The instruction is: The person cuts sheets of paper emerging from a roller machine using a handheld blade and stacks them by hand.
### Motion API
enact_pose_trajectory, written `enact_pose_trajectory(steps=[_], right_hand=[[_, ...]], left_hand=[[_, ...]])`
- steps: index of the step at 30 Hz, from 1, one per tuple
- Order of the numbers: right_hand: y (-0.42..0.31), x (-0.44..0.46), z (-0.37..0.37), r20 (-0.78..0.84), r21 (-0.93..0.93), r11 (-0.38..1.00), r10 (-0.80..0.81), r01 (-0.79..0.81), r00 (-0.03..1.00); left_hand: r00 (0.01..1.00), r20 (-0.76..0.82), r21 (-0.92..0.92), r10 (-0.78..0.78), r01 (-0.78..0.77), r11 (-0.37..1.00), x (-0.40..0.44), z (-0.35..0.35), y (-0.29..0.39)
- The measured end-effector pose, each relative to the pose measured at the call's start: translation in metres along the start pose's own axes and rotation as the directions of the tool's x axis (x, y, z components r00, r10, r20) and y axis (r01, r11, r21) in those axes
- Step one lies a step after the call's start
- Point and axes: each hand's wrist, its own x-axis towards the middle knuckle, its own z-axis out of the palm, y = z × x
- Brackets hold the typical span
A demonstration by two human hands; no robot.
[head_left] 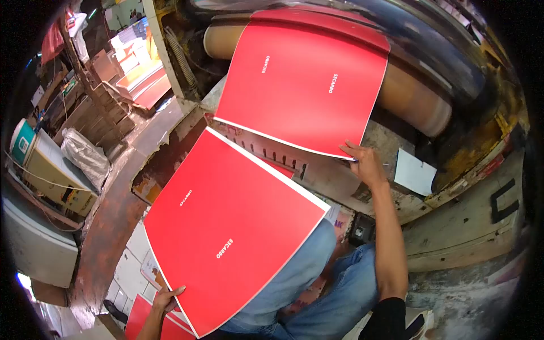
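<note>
Two large red printed sheets with white edges and small white lettering are in view. My left hand (165,298) pinches the lower left edge of the nearer red sheet (226,226), which lies slanted above my jeans. The farther red sheet (300,85) reaches up to the shiny roller (419,39) of a machine, where its far edge is hidden. My right hand (364,162) grips the near right corner of that sheet, thumb and fingers closed on it. The two sheets lie close together at the left, with a gap widening toward the right.
A brown roller (416,102) runs under the farther sheet. A white paper piece (415,171) rests on the machine's ledge at right. More red sheets (139,317) lie low at left. Stacked paper (141,79) stands at the back left, near a silver-wrapped bundle (85,153).
</note>
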Motion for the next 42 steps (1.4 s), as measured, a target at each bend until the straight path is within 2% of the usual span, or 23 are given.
enact_pose_trajectory(steps=[3,4,6,9,11,14,17,21,23,24,25,26,27,29,31,33,34,35,36,37,39,40,42], right_hand=[[-0.006,-0.001,0.014,-0.006,-0.056,0.997,-0.057,0.056,0.998],[-0.01,-0.001,0.015,0.002,-0.053,0.997,-0.059,0.059,0.998],[-0.023,0.0,0.012,0.043,0.028,0.999,-0.027,0.025,0.999],[-0.019,-0.006,0.021,0.071,0.007,0.999,-0.039,0.039,0.997],[-0.027,-0.009,0.015,0.07,0.011,1.0,-0.006,0.005,0.998],[-0.043,-0.012,0.005,0.065,0.052,0.997,-0.055,0.051,0.996],[-0.051,-0.014,0.001,0.151,0.035,0.999,-0.003,-0.002,0.989],[-0.065,-0.016,-0.01,0.228,0.079,0.995,-0.07,0.053,0.971],[-0.078,-0.021,-0.014,0.226,0.097,0.993,-0.082,0.062,0.971],[-0.086,-0.028,-0.014,0.195,0.109,0.989,-0.117,0.097,0.974],[-0.09,-0.03,-0.015,0.165,0.12,0.983,-0.154,0.135,0.974],[-0.095,-0.031,-0.017,0.242,0.08,0.987,-0.153,0.138,0.958],[-0.101,-0.031,-0.02,0.238,0.069,0.988,-0.151,0.139,0.959],[-0.112,-0.034,-0.02,0.355,0.133,0.986,-0.138,0.097,0.924],[-0.124,-0.035,-0.025,0.373,0.164,0.978,-0.179,0.125,0.91],[-0.136,-0.034,-0.033,0.498,0.218,0.966,-0.235,0.142,0.835],[-0.136,-0.035,-0.03,0.493,0.232,0.956,-0.277,0.182,0.825],[-0.141,-0.033,-0.035,0.495,0.225,0.956,-0.279,0.189,0.823],[-0.149,-0.034,-0.04,0.488,0.267,0.943,-0.311,0.199,0.816],[-0.155,-0.038,-0.04,0.48,0.31,0.928,-0.339,0.205,0.809],[-0.157,-0.037,-0.042,0.536,0.226,0.946,-0.32,0.232,0.781],[-0.157,-0.034,-0.047,0.588,0.371,0.914,-0.367,0.163,0.721],[-0.144,-0.033,-0.054,0.614,0.653,0.755,-0.479,-0.063,0.628]], left_hand=[[0.999,-0.042,0.05,-0.009,0.011,0.999,0.018,-0.02,-0.013],[0.996,-0.082,0.099,0.029,-0.02,0.995,0.027,-0.003,-0.01],[0.998,-0.044,-0.045,0.055,-0.057,0.997,0.086,-0.044,-0.049],[0.988,-0.012,-0.049,0.152,-0.152,0.987,0.132,-0.005,-0.051],[0.985,-0.173,0.105,-0.014,0.033,0.994,0.171,0.002,-0.058],[0.967,-0.254,0.183,0.029,0.018,0.983,0.207,0.025,-0.058],[0.945,-0.319,0.198,0.07,-0.005,0.98,0.227,0.049,-0.05],[0.942,-0.328,0.242,0.072,0.01,0.97,0.251,0.05,-0.049],[0.938,-0.346,0.295,-0.034,0.143,0.945,0.254,0.038,-0.047],[0.957,-0.289,0.385,-0.015,0.131,0.914,0.252,0.026,-0.046],[0.963,-0.269,0.595,0.008,0.16,0.788,0.233,0.034,-0.029],[0.961,-0.117,0.926,0.252,0.014,0.377,0.242,0.016,-0.035],[0.913,0.134,0.985,0.386,-0.079,-0.155,0.25,-0.001,-0.041],[0.977,-0.037,0.994,0.21,0.058,-0.095,0.205,0.054,0.0],[0.996,0.085,0.985,0.02,-0.087,0.15,0.176,0.121,0.026],[0.894,0.446,0.71,-0.045,-0.323,0.626,0.16,0.177,0.036],[0.89,0.455,0.701,-0.031,-0.336,0.629,0.157,0.203,0.039],[0.756,0.654,0.299,0.037,-0.303,0.905,0.154,0.224,0.038],[0.616,0.765,-0.146,0.19,-0.122,0.982,0.146,0.236,0.035],[0.626,0.758,-0.147,0.184,-0.111,0.983,0.138,0.246,0.034],[0.862,0.493,-0.475,0.115,0.157,0.866,0.133,0.266,0.037],[0.917,0.378,-0.352,0.13,0.013,0.936,0.134,0.271,0.033],[0.941,0.317,-0.314,0.114,-0.009,0.949,0.135,0.267,0.022]])
